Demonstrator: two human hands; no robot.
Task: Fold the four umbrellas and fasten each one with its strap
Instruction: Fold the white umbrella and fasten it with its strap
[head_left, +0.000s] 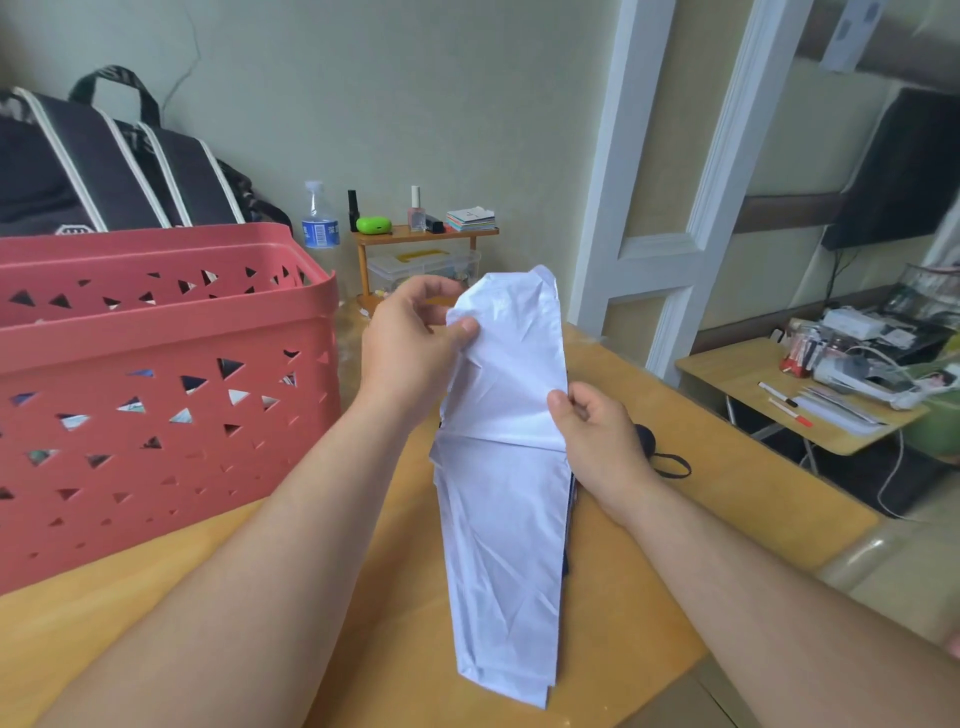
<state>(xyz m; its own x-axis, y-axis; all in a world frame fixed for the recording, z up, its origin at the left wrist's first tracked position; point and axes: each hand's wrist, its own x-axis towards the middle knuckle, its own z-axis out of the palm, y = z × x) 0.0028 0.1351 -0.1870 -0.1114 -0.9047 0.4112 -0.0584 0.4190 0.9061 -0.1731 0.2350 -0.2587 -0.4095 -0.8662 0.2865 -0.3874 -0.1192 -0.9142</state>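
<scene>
Red basket (156, 364) on the desk (701, 467) at left; bits of colour show through its holes, contents unclear. We hold the white umbrella (506, 493) over the desk, long axis running away from us. Left hand (410, 343) pinches its far fabric, right hand (597, 436) pinches the middle.

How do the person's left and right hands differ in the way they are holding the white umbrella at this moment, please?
The left hand pinches the white umbrella near its far, upper end; the right hand grips it lower, around its middle. The left hand takes the fabric's left edge, thumb on the cloth; the right hand takes the right edge, beside a black loop. Both hold the fabric above the wooden table.
</scene>
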